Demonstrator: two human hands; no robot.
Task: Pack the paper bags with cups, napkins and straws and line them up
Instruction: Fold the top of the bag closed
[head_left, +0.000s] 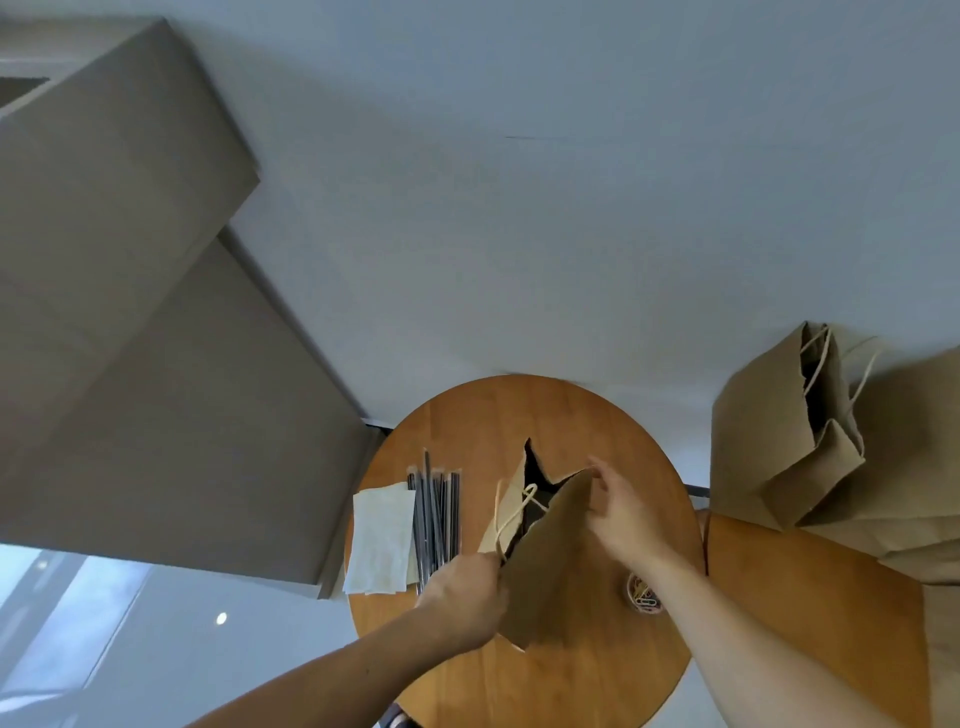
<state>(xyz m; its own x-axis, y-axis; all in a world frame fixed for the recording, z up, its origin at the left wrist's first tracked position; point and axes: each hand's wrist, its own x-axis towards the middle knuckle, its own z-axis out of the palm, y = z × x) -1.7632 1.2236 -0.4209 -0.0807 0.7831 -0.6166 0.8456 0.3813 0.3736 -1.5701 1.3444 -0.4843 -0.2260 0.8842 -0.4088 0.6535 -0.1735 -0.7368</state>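
Note:
A brown paper bag (550, 561) stands on the round wooden table (587, 415) with its mouth held apart. My left hand (462, 597) grips the near left edge of the bag's rim by the twine handle. My right hand (621, 512) pinches the far right edge of the rim. Left of the bag lies a bundle of dark straws (435, 519), and beside them a stack of white napkins (379, 538). I see no cups; the bag's inside is dark.
Another brown paper bag (789, 431) stands upright at the right on a second wooden surface (810, 597), with more brown paper behind it. A small container of paper clips (644, 597) sits near my right forearm. A grey cabinet (156, 364) rises at the left.

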